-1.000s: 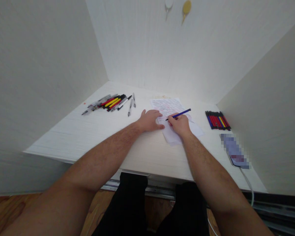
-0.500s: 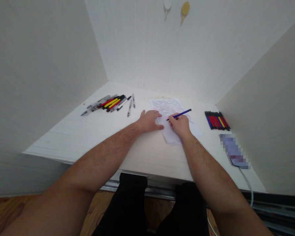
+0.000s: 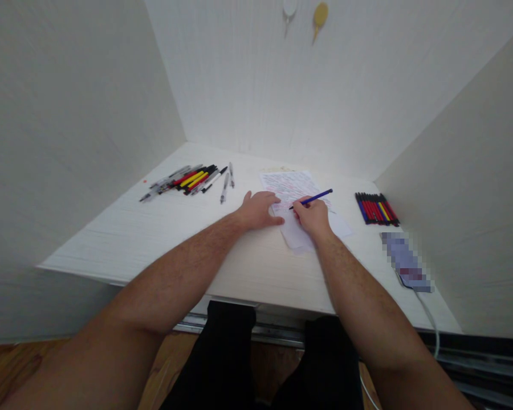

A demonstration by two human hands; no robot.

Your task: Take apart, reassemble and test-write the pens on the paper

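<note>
While the right fingers (image 3: 297, 206) pinch a blue pen (image 3: 319, 196), black at both ends, the left fingers (image 3: 272, 197) lie spread, empty, over paper (image 3: 291, 183) densely written beyond them.

Upper limbs: the left arm (image 3: 188, 250) and right arm (image 3: 363, 290) are bare along their visible length. Each tapers from a broad section near the elbow to a narrower wrist. The left hand (image 3: 260, 210) and right hand (image 3: 316, 219) are likewise bare. Lower limbs: plain black legwear (image 3: 218, 359) covers both legs; fabric texture is indistinct.
</note>
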